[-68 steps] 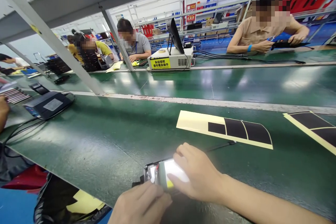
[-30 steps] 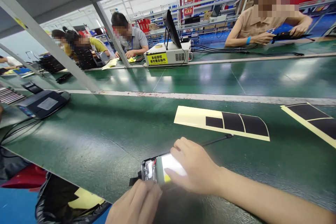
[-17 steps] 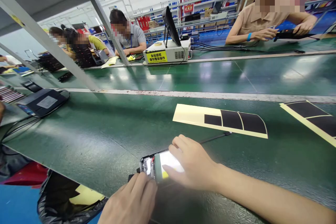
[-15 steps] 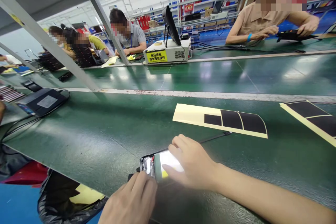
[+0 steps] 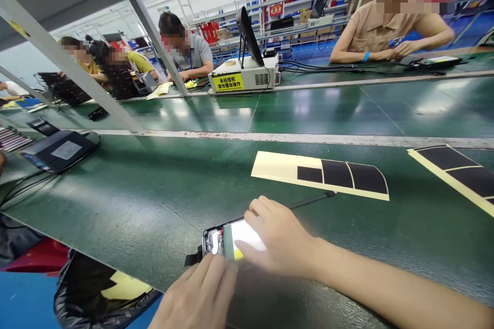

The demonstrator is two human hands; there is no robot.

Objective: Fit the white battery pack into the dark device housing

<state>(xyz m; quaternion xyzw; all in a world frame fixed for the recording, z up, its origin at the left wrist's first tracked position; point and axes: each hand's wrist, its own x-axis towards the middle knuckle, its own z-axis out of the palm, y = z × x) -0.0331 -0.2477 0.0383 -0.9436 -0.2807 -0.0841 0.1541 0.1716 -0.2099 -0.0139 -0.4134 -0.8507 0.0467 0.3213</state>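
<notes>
An opened electronic device [image 5: 214, 240] lies on the green bench, its circuit part at the left and a white battery [image 5: 247, 234] beside it. My right hand [image 5: 283, 239] grips the device across the battery, fingers at the far edge and thumb over the white surface. Over the near left corner is my left hand [image 5: 203, 290], slightly blurred, its fingers pressed together at the circuit part; anything between its fingertips is hidden. A black strap-like piece [image 5: 193, 258] sticks out at the device's left end.
Behind the device lie a cable [image 5: 312, 199], a yellow sheet with black stickers [image 5: 283, 164] and another such sheet [image 5: 451, 164]. A black machine [image 5: 64, 150] stands left, above a lined bin [image 5: 81, 288]. Across the bench, a person [image 5: 386, 31] works near a white instrument box [image 5: 247, 76].
My left hand has shifted slightly right along the device's near edge, uncovering more of the black piece. My right hand keeps its hold. The person opposite has brought both hands together, away from their device.
</notes>
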